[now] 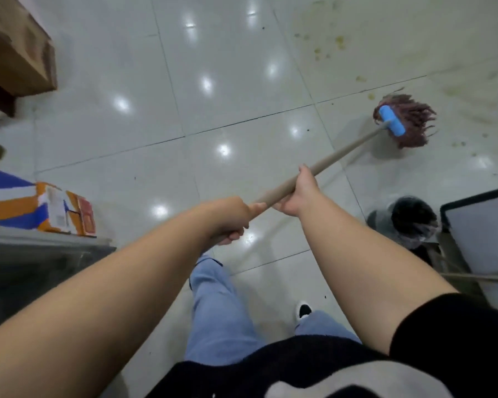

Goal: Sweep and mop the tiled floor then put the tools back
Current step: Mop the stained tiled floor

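A mop with a pale wooden handle (339,156), a blue head clamp (391,120) and dark reddish strings (411,119) rests on the glossy white tiled floor (213,96) at the right. My left hand (230,216) grips the near end of the handle. Just ahead of it, my right hand (299,193) grips the handle too. Yellowish dirt spots (339,41) and smears lie on the tiles beyond the mop head.
A dark bin with a plastic liner (408,222) stands at the right, beside a grey-white panel with a black rim (483,225). A cardboard box (18,50) sits at top left, an orange and blue box (35,208) at left above a grey surface (41,254).
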A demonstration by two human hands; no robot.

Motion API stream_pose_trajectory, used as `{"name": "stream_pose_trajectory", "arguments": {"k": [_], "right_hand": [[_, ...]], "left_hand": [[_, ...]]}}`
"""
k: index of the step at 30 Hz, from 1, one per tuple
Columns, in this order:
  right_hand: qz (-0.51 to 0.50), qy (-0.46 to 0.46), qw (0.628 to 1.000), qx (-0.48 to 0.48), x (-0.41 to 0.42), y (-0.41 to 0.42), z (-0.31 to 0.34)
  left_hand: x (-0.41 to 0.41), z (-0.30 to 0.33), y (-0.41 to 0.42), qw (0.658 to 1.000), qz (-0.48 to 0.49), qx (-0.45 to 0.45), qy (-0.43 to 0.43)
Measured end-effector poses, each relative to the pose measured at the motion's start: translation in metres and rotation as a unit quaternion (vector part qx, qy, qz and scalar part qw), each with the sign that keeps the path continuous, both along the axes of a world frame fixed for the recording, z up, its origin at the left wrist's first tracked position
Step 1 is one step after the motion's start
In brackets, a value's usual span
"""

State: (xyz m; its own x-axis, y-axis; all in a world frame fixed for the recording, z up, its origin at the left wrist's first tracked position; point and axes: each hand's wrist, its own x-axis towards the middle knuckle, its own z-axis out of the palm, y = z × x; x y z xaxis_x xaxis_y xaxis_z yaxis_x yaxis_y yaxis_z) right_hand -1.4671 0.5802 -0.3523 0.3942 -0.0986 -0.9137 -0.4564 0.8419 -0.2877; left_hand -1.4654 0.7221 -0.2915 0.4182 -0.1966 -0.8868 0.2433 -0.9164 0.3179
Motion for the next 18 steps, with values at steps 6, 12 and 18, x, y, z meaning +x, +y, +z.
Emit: {"name": "stream_pose_trajectory", "arguments": {"k": [6, 12, 18], "right_hand": [[-0.169, 0.046, 0.983, 0.061, 0.074, 0.065, -0.028], [-0.099, 0.06, 0.983, 0.141, 0.148, 0.167, -0.049], [-0.132, 0.088, 0.978, 0.138, 0.176, 0.179, -0.06]], "left_hand": [[0.111, -0.029, 0.04, 0.995, -0.089, 0.02, 0.042], [0.208, -0.023, 0.148, 0.977, -0.155, 0.132, 0.067], [0.23, -0.023, 0.155, 0.967, -0.193, 0.152, 0.068]]}}
